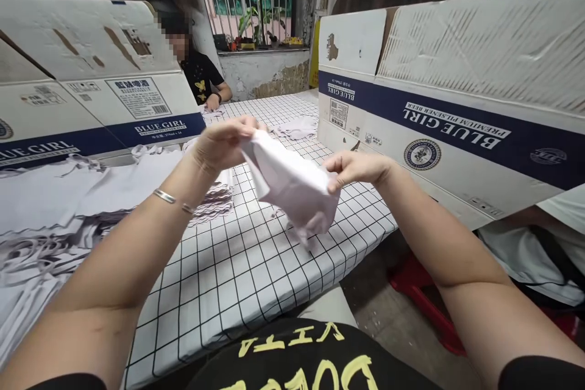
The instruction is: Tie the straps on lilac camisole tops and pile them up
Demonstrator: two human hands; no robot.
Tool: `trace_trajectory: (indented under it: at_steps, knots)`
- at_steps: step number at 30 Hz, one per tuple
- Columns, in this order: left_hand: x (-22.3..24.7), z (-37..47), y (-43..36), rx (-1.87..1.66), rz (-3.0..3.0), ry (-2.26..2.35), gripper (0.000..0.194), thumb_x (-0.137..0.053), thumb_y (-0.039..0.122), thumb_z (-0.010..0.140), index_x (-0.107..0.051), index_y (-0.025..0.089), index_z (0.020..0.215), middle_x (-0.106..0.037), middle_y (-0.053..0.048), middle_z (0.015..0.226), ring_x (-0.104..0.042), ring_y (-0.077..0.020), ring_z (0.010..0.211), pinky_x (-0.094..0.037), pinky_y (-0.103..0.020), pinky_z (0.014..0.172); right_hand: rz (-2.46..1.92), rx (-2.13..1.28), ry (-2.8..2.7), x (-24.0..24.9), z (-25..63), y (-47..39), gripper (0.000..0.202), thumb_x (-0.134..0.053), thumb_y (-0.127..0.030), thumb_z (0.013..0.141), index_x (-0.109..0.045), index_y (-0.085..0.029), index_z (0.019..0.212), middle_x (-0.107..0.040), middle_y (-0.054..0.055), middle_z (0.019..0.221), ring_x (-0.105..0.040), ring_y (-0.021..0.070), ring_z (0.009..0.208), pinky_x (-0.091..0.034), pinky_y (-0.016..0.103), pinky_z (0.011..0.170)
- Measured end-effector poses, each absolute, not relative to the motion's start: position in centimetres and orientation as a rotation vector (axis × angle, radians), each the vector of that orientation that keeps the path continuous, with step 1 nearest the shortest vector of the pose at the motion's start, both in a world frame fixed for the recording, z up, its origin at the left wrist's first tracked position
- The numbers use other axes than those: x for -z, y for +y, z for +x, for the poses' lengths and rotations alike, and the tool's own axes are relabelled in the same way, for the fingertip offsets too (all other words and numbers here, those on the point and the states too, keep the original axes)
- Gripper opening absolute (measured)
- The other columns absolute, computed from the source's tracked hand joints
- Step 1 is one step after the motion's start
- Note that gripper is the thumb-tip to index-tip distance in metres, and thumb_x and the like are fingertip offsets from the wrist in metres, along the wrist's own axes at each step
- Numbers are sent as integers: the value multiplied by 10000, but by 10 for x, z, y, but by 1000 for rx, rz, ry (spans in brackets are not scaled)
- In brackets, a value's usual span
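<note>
A pale pink garment [297,183] hangs stretched between my two hands above the checked table. My left hand [228,141] pinches its upper left corner. At its right edge, my right hand [354,169] grips the cloth between thumb and fingers. The lower part of the garment droops in loose folds, slightly blurred. Beside my left forearm lie stacks of similar pale garments [59,195] with thin straps, and part of a pile shows wavy edges behind that arm.
The table [242,280] has a white cloth with black grid lines. Large cardboard boxes stand at the left [105,79] and right [439,97]. Across the table a person [201,76] handles pale cloth. More pale fabric [299,128] lies at the back. A red stool [429,304] is lower right.
</note>
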State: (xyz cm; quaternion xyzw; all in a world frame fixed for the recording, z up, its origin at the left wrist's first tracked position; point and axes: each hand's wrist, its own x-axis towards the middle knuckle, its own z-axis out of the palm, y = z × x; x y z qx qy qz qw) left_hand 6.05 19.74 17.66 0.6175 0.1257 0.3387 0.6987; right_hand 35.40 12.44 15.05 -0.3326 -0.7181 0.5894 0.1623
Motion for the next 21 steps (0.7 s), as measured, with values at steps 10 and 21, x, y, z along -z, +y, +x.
trace_trajectory:
  at_steps: [10,21]
  knots:
    - [-160,107,175,-424,1638,394,386,-775,134,645,-689,147,1021,-684,-97,967,-633,-234,944,-512,-333,807,-985,-1409,-2064,-182,325,139,261,-832,-305,605,-724,-135,772,-677,32,715,-614,136,627,-507,262,581]
    - [-193,17,213,-511,1742,694,155,-828,179,561,-733,144,680,-671,-62,693,-631,-182,669,-547,-281,635,-1391,-1186,-1832,-184,411,149,247,-875,-222,439,-706,-164,609,-668,2,615,-613,147,591,-518,280,567]
